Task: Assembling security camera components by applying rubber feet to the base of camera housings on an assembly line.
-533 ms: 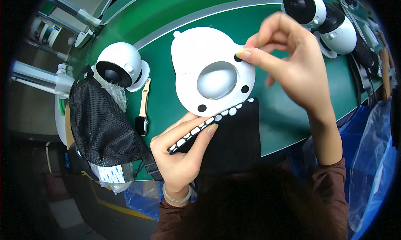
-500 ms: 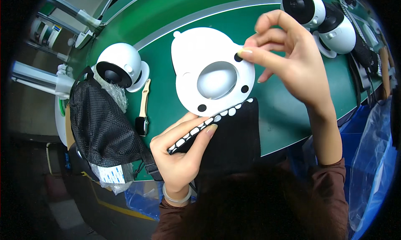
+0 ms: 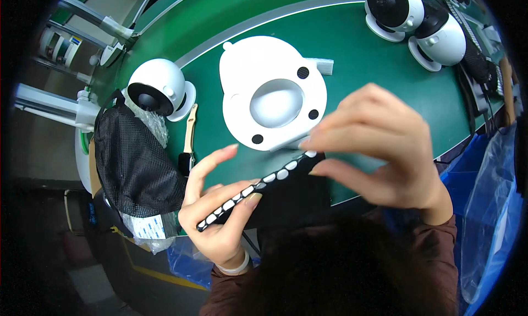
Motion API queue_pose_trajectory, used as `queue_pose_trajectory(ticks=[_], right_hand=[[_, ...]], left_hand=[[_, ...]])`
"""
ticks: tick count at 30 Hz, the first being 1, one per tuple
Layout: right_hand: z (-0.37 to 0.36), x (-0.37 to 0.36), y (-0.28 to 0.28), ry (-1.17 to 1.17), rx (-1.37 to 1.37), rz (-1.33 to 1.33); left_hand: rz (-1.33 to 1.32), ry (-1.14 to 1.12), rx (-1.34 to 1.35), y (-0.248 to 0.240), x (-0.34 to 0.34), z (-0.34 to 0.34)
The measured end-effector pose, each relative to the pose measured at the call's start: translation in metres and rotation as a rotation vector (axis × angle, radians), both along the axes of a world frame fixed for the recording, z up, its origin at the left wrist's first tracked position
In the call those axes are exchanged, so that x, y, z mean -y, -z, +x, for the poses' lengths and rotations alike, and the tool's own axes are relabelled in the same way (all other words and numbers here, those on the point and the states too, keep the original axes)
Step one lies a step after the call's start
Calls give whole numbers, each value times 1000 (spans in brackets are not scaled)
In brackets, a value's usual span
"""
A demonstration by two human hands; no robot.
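Observation:
In my left hand (image 3: 220, 225) is a black sheet (image 3: 300, 192) edged with a row of white oval spots, pinched between thumb and fingers; its index finger sticks up. My right hand (image 3: 385, 151), slightly blurred, has its fingertips and thumb on either side of the sheet's far right end. Beyond the sheet, on the green table, lies a white rounded housing (image 3: 258, 60) with an oval recess. Three round black pads sit around that recess: an upper right pad (image 3: 303, 73), a right pad (image 3: 313, 114) and a lower left pad (image 3: 257, 139).
One white ball-shaped camera (image 3: 159, 79) stands at the left; two more, a rear camera (image 3: 410, 8) and a nearer camera (image 3: 445, 44), are at the upper right. A wristwatch (image 3: 190, 134) and black mesh bag (image 3: 135, 162) lie left. Blue plastic (image 3: 484, 206) hangs at the right edge.
My right hand has left the upper right pad on the housing and come down to the sheet's end. The sheet and my left hand have shifted down and left.

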State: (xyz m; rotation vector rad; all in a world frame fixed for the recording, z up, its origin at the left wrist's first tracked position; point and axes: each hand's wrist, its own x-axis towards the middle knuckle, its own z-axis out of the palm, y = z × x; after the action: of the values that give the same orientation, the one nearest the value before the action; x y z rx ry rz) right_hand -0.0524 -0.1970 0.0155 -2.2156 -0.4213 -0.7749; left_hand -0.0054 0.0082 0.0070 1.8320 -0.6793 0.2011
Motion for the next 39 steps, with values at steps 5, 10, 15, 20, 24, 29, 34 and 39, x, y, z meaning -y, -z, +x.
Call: queue_pose_trajectory(ticks=[5,10,15,20,24,29,34,39], right_hand=[[-6,-10,9,42,35,-83],[-8,-14,8,53,54,-173],[-24,-32,-8,-26,313,-220],[39,-15,-11,70,216,24],[51,-25,-7,69,96,136],[54,-31,-5,107,80,142],[56,-34,-5,166,121,131],[55,-37,-5,174,125,96]], left_hand=[[22,0,44,-2,-2,-4],[34,-29,18,-1,-1,-4],[6,-73,10,8,4,9],[-27,63,-2,7,10,8],[-47,92,38,5,13,10],[-23,96,41,5,12,12],[-6,103,4,4,11,13],[-4,112,52,4,10,13]])
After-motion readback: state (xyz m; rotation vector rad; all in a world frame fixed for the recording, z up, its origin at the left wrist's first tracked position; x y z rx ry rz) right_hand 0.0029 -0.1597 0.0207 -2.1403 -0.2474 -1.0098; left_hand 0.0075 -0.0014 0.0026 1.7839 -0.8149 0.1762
